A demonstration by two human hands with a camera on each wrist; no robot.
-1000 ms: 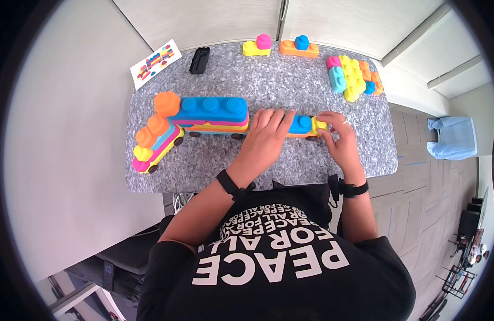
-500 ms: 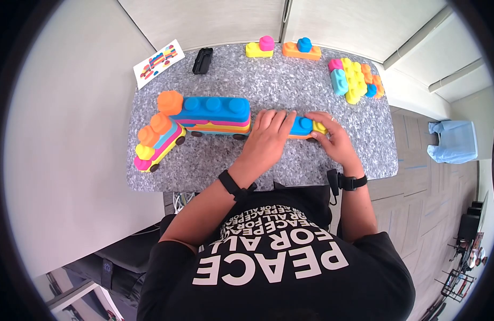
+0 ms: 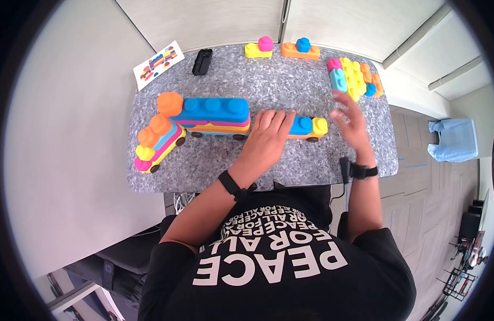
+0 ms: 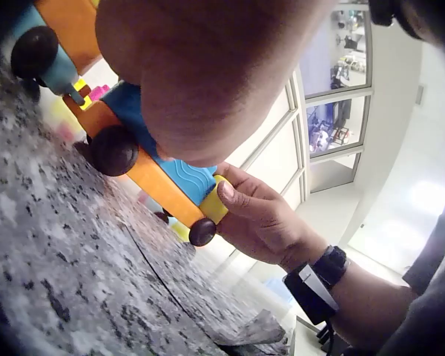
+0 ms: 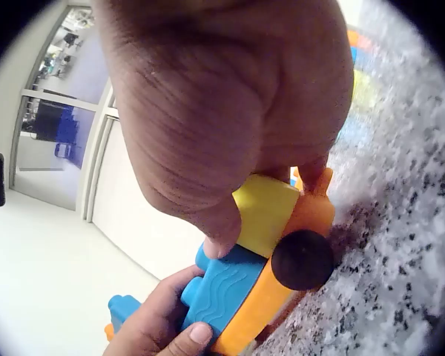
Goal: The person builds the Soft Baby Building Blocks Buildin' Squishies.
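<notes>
My left hand (image 3: 265, 140) lies over the right-hand car of a toy block train and grips its blue block (image 3: 302, 126), thumb on the near side in the right wrist view. That block sits on an orange wheeled base (image 4: 163, 194) with dark wheels. A yellow block (image 3: 319, 127) caps the car's right end. In the head view my right hand (image 3: 352, 123) is off to the right of it, fingers loosely spread and holding nothing; both wrist views show that hand at the yellow block. Left of my left hand stands a taller car topped with a long blue block (image 3: 217, 108).
An angled car with orange blocks (image 3: 160, 124) stands at the train's left end. Along the back lie a picture card (image 3: 157, 65), a black plastic piece (image 3: 202, 62), a yellow block (image 3: 258, 51) with a pink one, an orange block (image 3: 300, 52) with a blue one, and several grouped blocks (image 3: 354, 75).
My right hand has let go of the yellow block and moved right and away from me, toward the grouped blocks. The left hand has stayed on the car.
</notes>
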